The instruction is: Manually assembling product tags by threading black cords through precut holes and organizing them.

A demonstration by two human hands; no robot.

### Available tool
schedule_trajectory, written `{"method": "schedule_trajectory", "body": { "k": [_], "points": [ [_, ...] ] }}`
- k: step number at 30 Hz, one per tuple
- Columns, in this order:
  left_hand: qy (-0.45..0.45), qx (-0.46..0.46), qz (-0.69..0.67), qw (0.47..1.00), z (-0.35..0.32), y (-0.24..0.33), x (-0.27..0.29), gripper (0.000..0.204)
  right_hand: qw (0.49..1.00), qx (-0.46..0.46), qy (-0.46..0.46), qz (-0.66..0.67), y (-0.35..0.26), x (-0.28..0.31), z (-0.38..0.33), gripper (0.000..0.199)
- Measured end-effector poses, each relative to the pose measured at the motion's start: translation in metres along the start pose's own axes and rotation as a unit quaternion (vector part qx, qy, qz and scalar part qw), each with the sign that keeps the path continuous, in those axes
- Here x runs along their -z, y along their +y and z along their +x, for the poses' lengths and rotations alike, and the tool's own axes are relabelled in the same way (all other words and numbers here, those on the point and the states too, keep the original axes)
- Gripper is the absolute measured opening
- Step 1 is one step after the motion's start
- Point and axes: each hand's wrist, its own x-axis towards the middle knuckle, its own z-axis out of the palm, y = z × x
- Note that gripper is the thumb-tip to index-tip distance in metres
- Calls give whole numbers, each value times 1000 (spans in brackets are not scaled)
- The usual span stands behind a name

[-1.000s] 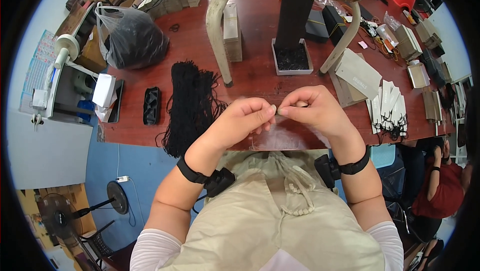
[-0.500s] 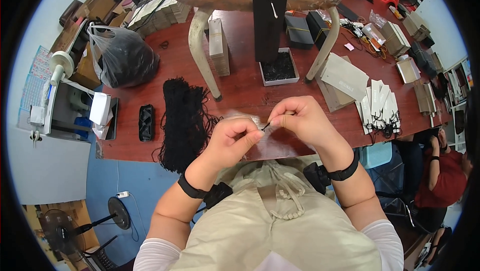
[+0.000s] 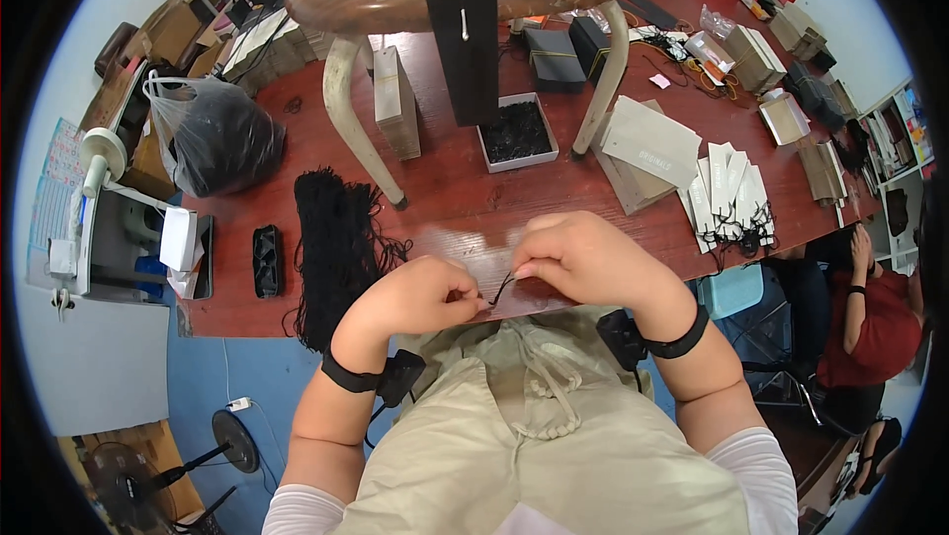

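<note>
A: How far along?

B: Early-ish, judging by the piles. A big cord bundle (image 3: 331, 248) is lying untouched at the table's (image 3: 455, 199) left edge, a box of loops (image 3: 514, 132) is sitting mid-table, and tagged cards (image 3: 732, 204) are stacking up at the right

A: Hands?

B: Both are working at the near edge, close together. Left hand (image 3: 420, 298) is pinching one end of a short black cord (image 3: 500, 288), fingers nearly closed. Right hand (image 3: 588, 258) is curling over, fingertips pinching the other end

A: Anything under them?

B: Looks like a clear bag, can't tell for sure
</note>
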Motion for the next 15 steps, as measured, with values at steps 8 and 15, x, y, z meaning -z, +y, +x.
{"method": "schedule_trajectory", "body": {
  "k": [8,15],
  "points": [
    [86,-38,-175,980,0,18,15,7,902,-151,-158,372,18,-30,0,43],
    [82,-30,-374,923,-9,-4,16,29,918,-171,-149,325,26,-4,-9,17]
  ]
}}
